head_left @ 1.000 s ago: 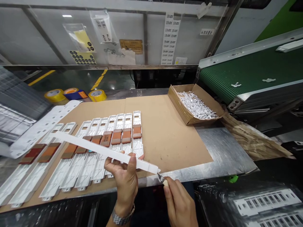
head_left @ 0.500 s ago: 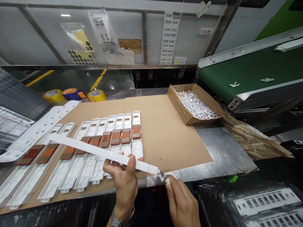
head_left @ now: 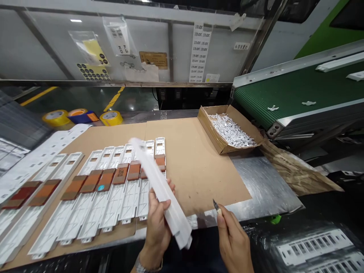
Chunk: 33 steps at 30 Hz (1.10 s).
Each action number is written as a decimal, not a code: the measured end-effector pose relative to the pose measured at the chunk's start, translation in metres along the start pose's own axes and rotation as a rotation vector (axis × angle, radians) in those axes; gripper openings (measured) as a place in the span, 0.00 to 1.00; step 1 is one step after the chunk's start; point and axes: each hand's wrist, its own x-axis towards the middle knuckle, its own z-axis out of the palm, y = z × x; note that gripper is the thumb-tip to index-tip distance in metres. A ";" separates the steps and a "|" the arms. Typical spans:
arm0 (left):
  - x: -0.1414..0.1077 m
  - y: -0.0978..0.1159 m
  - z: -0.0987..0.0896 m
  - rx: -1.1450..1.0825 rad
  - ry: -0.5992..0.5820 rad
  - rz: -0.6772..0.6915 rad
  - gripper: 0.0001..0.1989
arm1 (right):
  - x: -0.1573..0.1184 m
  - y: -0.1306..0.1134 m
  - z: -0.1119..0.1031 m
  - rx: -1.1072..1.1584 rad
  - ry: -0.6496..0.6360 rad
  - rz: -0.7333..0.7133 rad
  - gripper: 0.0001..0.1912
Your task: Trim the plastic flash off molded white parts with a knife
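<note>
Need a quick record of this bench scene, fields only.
left hand: holds white plastic strip, tilted
right hand: holds small knife, apart from the strip
work surface: cardboard sheet
laid out: white plastic panels side by side, with brownish-orange pads
nearby: cardboard box of white plastic scraps
beyond: green conveyor belt

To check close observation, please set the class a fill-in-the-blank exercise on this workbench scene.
1. The left hand grips a long white plastic strip, while the right hand holds a small ____.
2. The metal watch is worn on the ____ wrist.
3. The conveyor belt on the right is ____.
4. The tape rolls beyond the cardboard sheet are ____.

Missing words: knife; left; green; yellow
</note>
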 end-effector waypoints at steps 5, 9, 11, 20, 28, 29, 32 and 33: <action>0.005 -0.045 0.001 0.156 -0.110 -0.157 0.20 | 0.008 0.037 -0.004 -0.091 0.022 0.038 0.16; 0.002 -0.091 -0.006 0.224 -0.114 -0.102 0.22 | 0.014 0.058 -0.002 -0.112 -0.014 0.072 0.18; 0.002 -0.113 -0.016 0.353 -0.073 0.009 0.21 | 0.019 0.064 0.001 -0.108 -0.045 0.095 0.18; 0.021 -0.136 -0.038 1.454 0.056 0.992 0.33 | 0.051 0.083 0.025 -0.082 -0.217 0.029 0.17; 0.060 -0.105 -0.014 1.681 -0.154 1.137 0.24 | 0.115 0.061 0.048 -0.203 -0.382 -0.167 0.17; 0.063 -0.108 -0.016 1.662 -0.160 1.164 0.22 | 0.122 0.058 0.051 -0.219 -0.388 -0.189 0.17; 0.066 -0.122 -0.026 1.566 -0.148 1.310 0.19 | 0.139 0.051 0.059 -0.231 -0.433 -0.231 0.17; 0.065 -0.126 -0.029 1.545 -0.137 1.362 0.14 | 0.143 0.049 0.061 -0.226 -0.460 -0.246 0.17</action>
